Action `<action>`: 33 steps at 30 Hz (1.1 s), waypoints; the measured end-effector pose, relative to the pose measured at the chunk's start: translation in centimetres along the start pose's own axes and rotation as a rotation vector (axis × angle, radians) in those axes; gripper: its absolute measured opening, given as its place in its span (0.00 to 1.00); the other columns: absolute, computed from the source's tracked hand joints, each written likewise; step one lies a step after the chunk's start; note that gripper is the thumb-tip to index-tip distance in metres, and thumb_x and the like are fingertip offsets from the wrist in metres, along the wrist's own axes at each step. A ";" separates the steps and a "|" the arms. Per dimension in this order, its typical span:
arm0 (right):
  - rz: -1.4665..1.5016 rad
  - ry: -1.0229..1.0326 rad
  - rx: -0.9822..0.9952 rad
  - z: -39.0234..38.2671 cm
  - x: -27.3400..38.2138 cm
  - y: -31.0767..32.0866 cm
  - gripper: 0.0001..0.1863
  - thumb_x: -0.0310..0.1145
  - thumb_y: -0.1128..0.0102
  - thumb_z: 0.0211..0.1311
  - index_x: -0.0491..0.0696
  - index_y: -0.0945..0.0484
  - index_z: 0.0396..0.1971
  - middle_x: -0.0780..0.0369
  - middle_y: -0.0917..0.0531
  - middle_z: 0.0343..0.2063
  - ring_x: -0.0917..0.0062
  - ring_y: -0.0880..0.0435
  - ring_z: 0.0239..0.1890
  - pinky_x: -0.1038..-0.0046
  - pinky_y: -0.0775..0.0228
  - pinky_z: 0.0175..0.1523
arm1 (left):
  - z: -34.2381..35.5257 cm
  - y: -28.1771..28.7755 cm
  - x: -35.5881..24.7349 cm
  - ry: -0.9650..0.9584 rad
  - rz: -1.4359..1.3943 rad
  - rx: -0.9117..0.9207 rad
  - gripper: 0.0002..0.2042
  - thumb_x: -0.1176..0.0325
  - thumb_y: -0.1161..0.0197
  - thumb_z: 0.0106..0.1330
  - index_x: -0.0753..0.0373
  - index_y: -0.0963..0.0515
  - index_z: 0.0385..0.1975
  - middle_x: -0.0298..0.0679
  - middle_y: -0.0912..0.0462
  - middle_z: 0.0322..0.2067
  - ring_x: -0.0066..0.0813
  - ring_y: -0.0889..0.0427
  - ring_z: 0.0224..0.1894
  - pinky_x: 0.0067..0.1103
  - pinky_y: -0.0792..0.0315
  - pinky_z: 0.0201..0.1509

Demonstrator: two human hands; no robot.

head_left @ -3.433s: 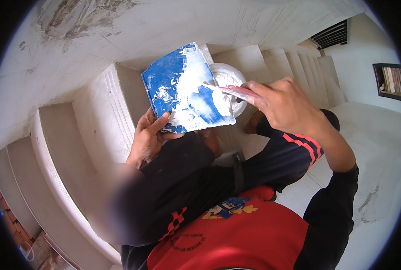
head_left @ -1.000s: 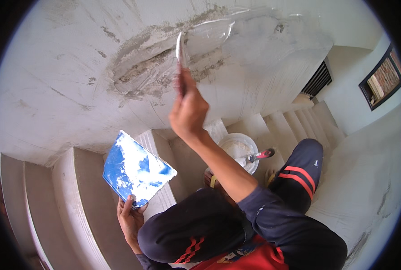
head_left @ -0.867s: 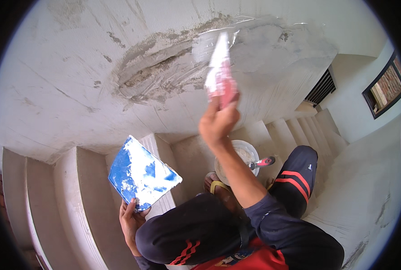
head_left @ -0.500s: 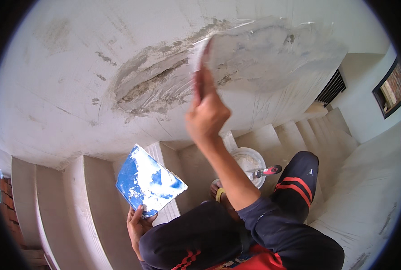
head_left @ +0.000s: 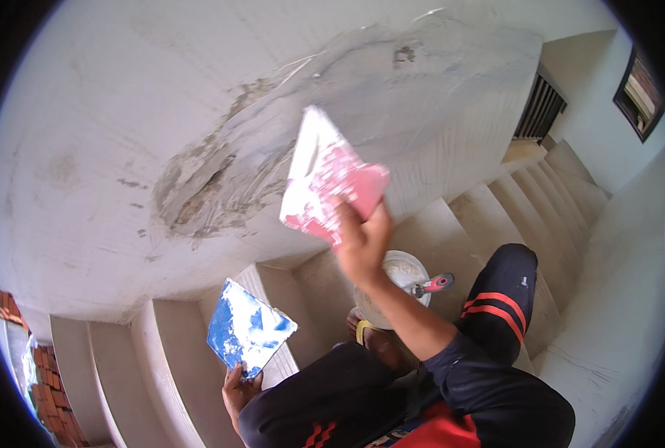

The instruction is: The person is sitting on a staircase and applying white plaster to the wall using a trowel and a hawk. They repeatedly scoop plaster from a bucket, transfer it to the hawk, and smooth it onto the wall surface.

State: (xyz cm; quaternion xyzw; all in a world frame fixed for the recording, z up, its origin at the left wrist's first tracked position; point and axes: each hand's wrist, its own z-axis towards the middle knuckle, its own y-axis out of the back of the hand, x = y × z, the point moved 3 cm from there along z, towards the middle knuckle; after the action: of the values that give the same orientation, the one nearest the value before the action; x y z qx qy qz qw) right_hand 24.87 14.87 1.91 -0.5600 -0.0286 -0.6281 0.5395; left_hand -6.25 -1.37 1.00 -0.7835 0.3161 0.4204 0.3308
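Note:
My left hand (head_left: 239,392) grips the lower corner of a flat blue board (head_left: 246,327) smeared with white paste, low beside my left knee. My right hand (head_left: 361,239) holds a flat pinkish-red spreader (head_left: 336,179) with white paste on it, raised before the wall. Behind it is an irregular patch (head_left: 459,75) of smoothed grey-white filler, rougher and cracked at its left end. A white bucket (head_left: 396,263) of pale paste stands on the stairs behind my right forearm, with a red-and-black handled tool (head_left: 437,283) resting across it.
Concrete steps (head_left: 175,358) run to both sides below me. Red bricks (head_left: 52,381) show at the lower left, a dark barred opening (head_left: 538,108) and a framed window (head_left: 638,97) at the upper right. My bent legs and sandalled foot occupy the lower middle.
Earlier my right hand worked paste on the raised blue board, then swept the spreader along the wall. Now the spreader is lower, its broad face showing. The blue board sits lower in view.

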 end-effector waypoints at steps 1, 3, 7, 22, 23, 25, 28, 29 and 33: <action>0.013 -0.051 -0.051 1.4 0.5 1.6 0.10 0.25 0.46 0.61 0.37 0.29 0.41 0.62 0.21 0.35 0.83 0.26 0.38 0.78 0.32 0.43 | 0.0 0.1 0.0 0.013 0.018 0.007 0.13 0.72 0.48 0.63 0.63 0.30 0.47 0.38 0.21 0.41 0.29 0.19 0.40 0.26 0.19 0.38; -0.057 0.030 -0.156 4.7 0.6 4.7 0.10 0.24 0.47 0.60 0.37 0.29 0.40 0.62 0.21 0.35 0.82 0.25 0.36 0.78 0.32 0.42 | 0.1 0.0 -0.5 0.036 0.063 0.024 0.13 0.72 0.48 0.63 0.63 0.30 0.47 0.38 0.21 0.41 0.30 0.19 0.40 0.27 0.19 0.38; -0.409 0.245 -0.352 10.0 1.9 5.5 0.14 0.24 0.49 0.60 0.37 0.29 0.46 0.57 0.19 0.30 0.76 0.22 0.28 0.74 0.30 0.37 | 0.4 0.6 -1.2 0.080 0.128 0.040 0.14 0.72 0.48 0.63 0.62 0.30 0.49 0.38 0.21 0.41 0.31 0.19 0.40 0.26 0.19 0.37; -0.770 0.476 -0.054 7.8 -1.0 -2.3 0.28 0.20 0.41 0.47 0.34 0.35 0.52 0.42 0.26 0.47 0.54 0.22 0.48 0.66 0.24 0.44 | 0.2 -1.2 -1.5 0.091 0.217 0.068 0.11 0.70 0.45 0.63 0.63 0.28 0.44 0.38 0.21 0.40 0.29 0.19 0.40 0.22 0.21 0.37; -0.742 0.515 -0.030 6.9 -1.5 -1.7 0.27 0.20 0.42 0.48 0.34 0.34 0.52 0.43 0.25 0.47 0.55 0.22 0.47 0.67 0.24 0.44 | 0.2 -1.2 -1.4 0.095 0.227 0.061 0.11 0.70 0.45 0.63 0.63 0.27 0.44 0.38 0.20 0.40 0.28 0.19 0.40 0.22 0.21 0.36; -0.676 0.505 0.010 5.9 -1.9 -0.5 0.24 0.19 0.44 0.50 0.34 0.33 0.51 0.45 0.23 0.45 0.57 0.21 0.46 0.67 0.24 0.44 | 0.3 -0.7 -1.5 0.106 0.248 0.043 0.10 0.70 0.45 0.63 0.62 0.27 0.43 0.37 0.20 0.39 0.28 0.19 0.39 0.21 0.21 0.35; -0.633 0.451 -0.011 5.9 -1.2 2.1 0.18 0.19 0.49 0.55 0.36 0.28 0.47 0.48 0.21 0.43 0.60 0.18 0.42 0.68 0.24 0.43 | 1.3 0.7 -1.3 0.130 0.205 0.062 0.16 0.72 0.48 0.63 0.63 0.32 0.52 0.41 0.22 0.44 0.32 0.19 0.41 0.25 0.20 0.36; -0.670 0.496 -0.066 6.2 -0.4 2.8 0.15 0.21 0.51 0.59 0.37 0.26 0.46 0.49 0.20 0.43 0.60 0.17 0.40 0.69 0.24 0.41 | 1.2 0.8 -1.3 0.116 0.217 0.045 0.14 0.71 0.46 0.63 0.62 0.30 0.49 0.39 0.21 0.42 0.30 0.19 0.40 0.23 0.20 0.35; -0.772 0.445 -0.273 12.0 1.9 6.4 0.15 0.26 0.52 0.63 0.37 0.27 0.48 0.48 0.18 0.31 0.60 0.17 0.31 0.69 0.26 0.34 | 1.4 0.7 -1.0 0.090 0.229 0.029 0.11 0.69 0.44 0.63 0.61 0.27 0.44 0.36 0.20 0.39 0.27 0.19 0.38 0.20 0.22 0.34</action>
State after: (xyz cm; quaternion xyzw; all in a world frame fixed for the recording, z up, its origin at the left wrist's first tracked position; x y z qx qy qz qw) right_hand 37.94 18.67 4.10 -0.4260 -0.0356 -0.8858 0.1804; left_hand -7.83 -0.46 1.16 -0.7555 0.4243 0.4150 0.2775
